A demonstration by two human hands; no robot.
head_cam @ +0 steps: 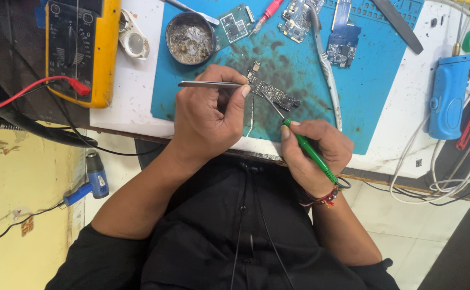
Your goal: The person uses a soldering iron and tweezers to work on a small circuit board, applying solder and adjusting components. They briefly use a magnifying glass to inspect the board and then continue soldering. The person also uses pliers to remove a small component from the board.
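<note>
My left hand grips metal tweezers, their tips at the edge of a small dark circuit board. That board lies on a stained blue work mat. My right hand holds a thin green-handled soldering iron like a pen, its metal tip resting on the same board. Both hands sit close together at the mat's near edge.
A yellow multimeter with red and black leads lies at the left. A round tin, other circuit boards, a white tool and a blue device with white cables surround the mat. A blue heat gun hangs below the bench.
</note>
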